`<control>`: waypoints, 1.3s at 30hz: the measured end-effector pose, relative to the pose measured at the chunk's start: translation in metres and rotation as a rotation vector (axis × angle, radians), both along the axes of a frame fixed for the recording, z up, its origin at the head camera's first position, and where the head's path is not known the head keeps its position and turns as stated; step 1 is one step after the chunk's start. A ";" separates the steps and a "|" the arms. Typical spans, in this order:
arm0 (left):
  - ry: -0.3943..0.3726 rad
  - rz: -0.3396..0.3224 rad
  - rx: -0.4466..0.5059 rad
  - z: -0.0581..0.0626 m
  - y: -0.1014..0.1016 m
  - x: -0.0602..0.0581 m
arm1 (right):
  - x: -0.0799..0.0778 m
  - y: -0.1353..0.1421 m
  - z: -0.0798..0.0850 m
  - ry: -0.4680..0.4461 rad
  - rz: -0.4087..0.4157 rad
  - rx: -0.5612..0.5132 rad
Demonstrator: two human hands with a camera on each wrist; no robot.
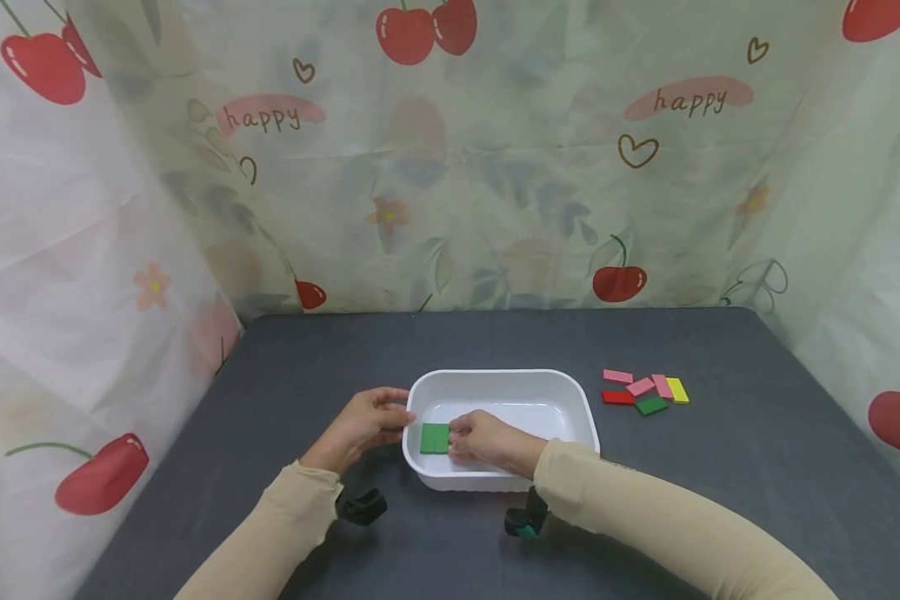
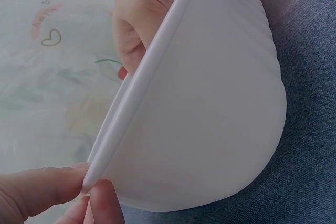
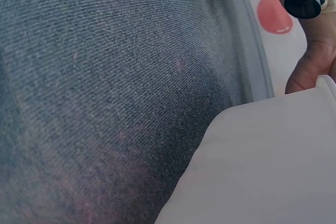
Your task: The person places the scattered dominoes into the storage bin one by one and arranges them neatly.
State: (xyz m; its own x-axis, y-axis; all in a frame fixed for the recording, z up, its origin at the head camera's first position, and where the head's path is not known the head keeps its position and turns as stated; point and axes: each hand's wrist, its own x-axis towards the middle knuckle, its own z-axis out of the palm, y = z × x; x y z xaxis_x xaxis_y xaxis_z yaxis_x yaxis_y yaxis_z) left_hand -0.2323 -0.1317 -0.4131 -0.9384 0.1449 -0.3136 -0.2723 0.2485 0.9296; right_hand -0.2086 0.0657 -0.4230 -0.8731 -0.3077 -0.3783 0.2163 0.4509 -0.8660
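Observation:
A white plastic tray (image 1: 510,383) stands on the dark tabletop. My left hand (image 1: 365,425) pinches its left rim between thumb and fingers, seen close up in the left wrist view, where the tray wall (image 2: 210,93) fills the middle. Two flat green tiles (image 1: 434,438) lie side by side on the tray floor at the left. Reaching over the near wall, my right hand (image 1: 491,440) has its fingertips at the tiles' right edge. Whether it pinches a tile is hidden. In the right wrist view the tray's outer wall (image 3: 268,166) blocks sight of its fingers.
Right of the tray lies a loose group of tiles: a red tile (image 1: 618,397), a yellow tile (image 1: 677,390), a green tile (image 1: 651,406) and several pink tiles (image 1: 617,377). A printed curtain (image 1: 495,183) hangs behind the dark table (image 1: 330,342) and along both sides.

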 end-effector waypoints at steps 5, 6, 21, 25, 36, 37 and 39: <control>-0.004 0.008 0.003 -0.001 0.000 0.000 | -0.001 0.001 0.000 0.012 0.004 0.015; -0.006 0.009 0.004 -0.002 0.000 0.000 | -0.001 0.002 0.001 0.018 0.005 0.022; -0.030 0.038 -0.041 -0.002 0.003 -0.002 | -0.003 0.056 0.045 -0.009 0.005 -0.224; -0.029 0.038 -0.054 -0.001 0.002 -0.002 | -0.005 0.083 0.064 0.030 -0.011 -0.281; -0.036 0.052 -0.057 -0.002 0.000 -0.003 | -0.012 0.172 0.078 0.219 -0.121 -0.385; -0.038 0.055 -0.061 -0.002 0.000 -0.003 | -0.012 0.180 0.076 0.230 -0.144 -0.385; -0.039 0.059 -0.070 -0.001 0.000 -0.003 | -0.013 0.194 0.071 0.253 -0.195 -0.373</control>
State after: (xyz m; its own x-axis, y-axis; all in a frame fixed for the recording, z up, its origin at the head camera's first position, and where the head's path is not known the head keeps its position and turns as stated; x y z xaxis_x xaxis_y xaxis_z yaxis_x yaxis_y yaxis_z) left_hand -0.2351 -0.1317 -0.4145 -0.9315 0.0660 -0.3577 -0.3243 0.2949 0.8988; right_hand -0.2215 0.2597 -0.3522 -0.9781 -0.2038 -0.0421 0.0279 0.0722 -0.9970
